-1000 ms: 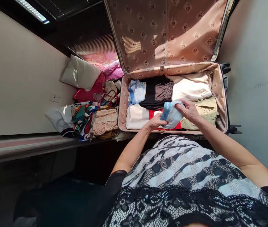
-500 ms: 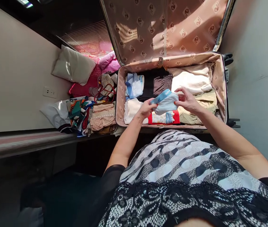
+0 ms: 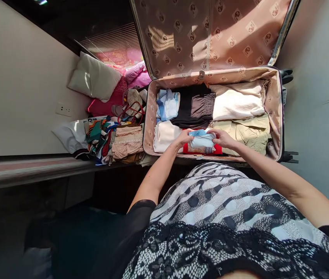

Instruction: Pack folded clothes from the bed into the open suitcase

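Note:
Folded light blue underpants (image 3: 201, 141) with a brighter blue lettered waistband lie low in the front of the open suitcase (image 3: 147, 133). My left hand (image 3: 184, 138) grips their left end and my right hand (image 3: 221, 138) pinches the right end. Beneath and around them shows red and patterned folded clothing (image 3: 218, 149). To the left of my left hand is a white folded garment (image 3: 164, 137); to the right of my right hand lie khaki trousers (image 3: 245, 133). Behind my hands are black folded clothes (image 3: 183, 106) and a dark brown garment with a gathered waist (image 3: 203, 105).
At the suitcase's back left sit blue and white folded clothes (image 3: 168, 104); a cream garment (image 3: 237, 100) fills the back right. The lined lid (image 3: 192, 46) stands open behind. Left of the case are piled clothes (image 3: 128, 141) and a white pillow (image 3: 95, 77). A wall (image 3: 321, 108) stands right.
Both hands have lowered the light blue underpants toward the front of the suitcase, onto the red and patterned clothing. The view has shifted slightly.

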The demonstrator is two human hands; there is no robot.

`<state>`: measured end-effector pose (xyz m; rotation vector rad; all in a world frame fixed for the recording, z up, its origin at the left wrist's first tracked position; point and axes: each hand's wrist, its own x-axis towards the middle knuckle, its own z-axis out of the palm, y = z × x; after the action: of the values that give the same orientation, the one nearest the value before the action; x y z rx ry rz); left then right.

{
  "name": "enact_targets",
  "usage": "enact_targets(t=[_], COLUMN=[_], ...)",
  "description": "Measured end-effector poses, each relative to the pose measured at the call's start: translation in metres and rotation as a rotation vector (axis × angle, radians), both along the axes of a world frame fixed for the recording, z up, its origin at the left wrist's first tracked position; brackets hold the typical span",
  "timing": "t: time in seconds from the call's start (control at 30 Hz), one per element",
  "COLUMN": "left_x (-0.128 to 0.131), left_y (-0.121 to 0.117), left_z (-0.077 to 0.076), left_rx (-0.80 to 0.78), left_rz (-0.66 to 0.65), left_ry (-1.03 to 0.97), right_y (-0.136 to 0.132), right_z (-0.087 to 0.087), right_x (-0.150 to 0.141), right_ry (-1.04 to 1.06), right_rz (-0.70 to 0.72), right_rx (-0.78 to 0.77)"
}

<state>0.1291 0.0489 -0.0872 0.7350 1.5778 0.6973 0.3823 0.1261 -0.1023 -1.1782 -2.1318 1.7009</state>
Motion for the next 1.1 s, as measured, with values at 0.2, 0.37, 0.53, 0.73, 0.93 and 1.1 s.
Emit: enact_targets(t=[0.2,0.37,0.53,0.73,0.93,1.1], left_x=[-0.014,0.002,0.027,0.016,-0.015,-0.051], left_y=[-0.007,-0.027,-0.031,-0.014,-0.041,-0.059], left_z=[0.014,0.018,-0.001,-0.002,0.026,0.033], left_rx=[0.027,0.235,0.209,0.272,0.369,0.154], left_rz=[-0.444,-0.593,-0.877,-0.737,-0.72,-0.791], left_ry=[0.693,0.917,0.816,0.659,0.737,0.726], right_y=[0.0,-0.015,-0.034,-0.024,-0.032,-0.041], right_z=[-0.013,-0.013,-0.013,-0.01,0.001,-0.011], right_x=[-0.005,-0.005,-0.021,-0.026,-0.02,-0.017], right_ry=[-0.27,-0.323,-0.426,-0.388,-0.116,-0.084], right_rz=[0.212,0.298,0.569,0.476,0.509,0.58], right_rx=[0.143,0.419,0.498,0.509,0.519,0.354])
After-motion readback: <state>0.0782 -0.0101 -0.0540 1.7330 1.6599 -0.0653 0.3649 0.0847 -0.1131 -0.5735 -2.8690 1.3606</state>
